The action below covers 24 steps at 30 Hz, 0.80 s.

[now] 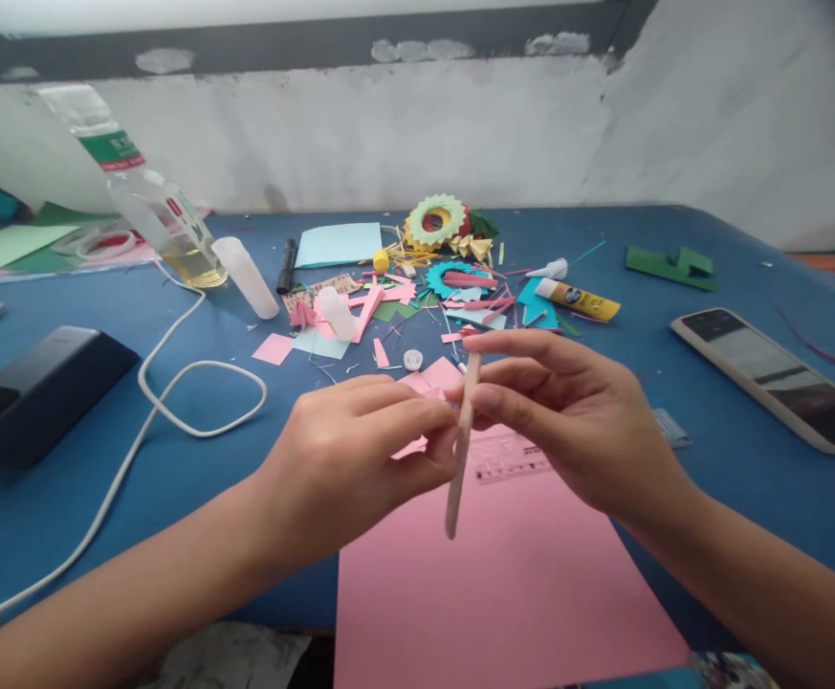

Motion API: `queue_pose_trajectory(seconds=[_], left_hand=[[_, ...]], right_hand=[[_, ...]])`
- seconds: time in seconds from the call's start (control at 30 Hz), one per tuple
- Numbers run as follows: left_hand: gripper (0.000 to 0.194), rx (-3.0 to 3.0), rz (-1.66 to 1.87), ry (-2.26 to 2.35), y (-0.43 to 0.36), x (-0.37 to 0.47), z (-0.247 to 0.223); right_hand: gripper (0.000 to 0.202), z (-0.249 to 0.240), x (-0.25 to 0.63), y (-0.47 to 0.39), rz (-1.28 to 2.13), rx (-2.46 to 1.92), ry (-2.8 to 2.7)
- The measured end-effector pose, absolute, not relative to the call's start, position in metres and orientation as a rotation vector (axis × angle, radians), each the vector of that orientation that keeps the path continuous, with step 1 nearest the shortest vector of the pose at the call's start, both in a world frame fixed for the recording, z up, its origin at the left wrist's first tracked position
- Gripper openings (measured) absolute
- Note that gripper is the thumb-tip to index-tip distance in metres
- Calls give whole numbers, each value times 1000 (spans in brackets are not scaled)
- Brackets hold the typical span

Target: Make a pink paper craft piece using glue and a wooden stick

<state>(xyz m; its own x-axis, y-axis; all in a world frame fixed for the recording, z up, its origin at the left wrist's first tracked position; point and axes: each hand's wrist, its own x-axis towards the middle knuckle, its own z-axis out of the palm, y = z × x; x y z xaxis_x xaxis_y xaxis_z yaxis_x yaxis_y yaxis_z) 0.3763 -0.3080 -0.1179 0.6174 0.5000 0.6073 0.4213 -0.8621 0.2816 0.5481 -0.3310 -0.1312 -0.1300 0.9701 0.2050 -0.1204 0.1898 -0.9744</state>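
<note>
A thin, pale wooden stick (458, 478) is held nearly upright between both hands, above the table. My right hand (579, 416) pinches its upper part between thumb and fingers. On the other side, my left hand (366, 445) has thumb and fingers pressed together against the stick's middle. Below them lies a large pink sheet (510, 584), with a clear ruler (510, 459) on its far part. Small pink paper pieces (438, 373) show just behind the hands.
Coloured scraps and paper rings (435, 222) cover the blue table's (302, 354) far middle. At left are a bottle (165, 225), a white cable (120, 478) and a black box (44, 392). A yellow tube (579, 300), green piece (670, 266) and phone (776, 378) lie right.
</note>
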Motion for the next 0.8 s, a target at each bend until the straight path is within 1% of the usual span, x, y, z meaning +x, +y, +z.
queue_pose_trajectory(seconds=[0.17, 0.37, 0.47, 0.57, 0.8], left_hand=[[21, 2722, 1067, 782, -307, 375, -117], [9, 2506, 1127, 872, -309, 375, -116], [10, 2417, 1112, 869, -308, 375, -115], [8, 2317, 1095, 893, -307, 375, -113], [9, 2072, 927, 912, -308, 376, -110]], right_hand=[[23, -131, 547, -331, 1252, -914, -1307], [23, -132, 550, -330, 1269, -892, -1324], [22, -132, 551, -330, 1283, -872, -1308], [21, -131, 551, -330, 1289, -866, -1282], [21, -132, 551, -331, 1210, -895, -1278]])
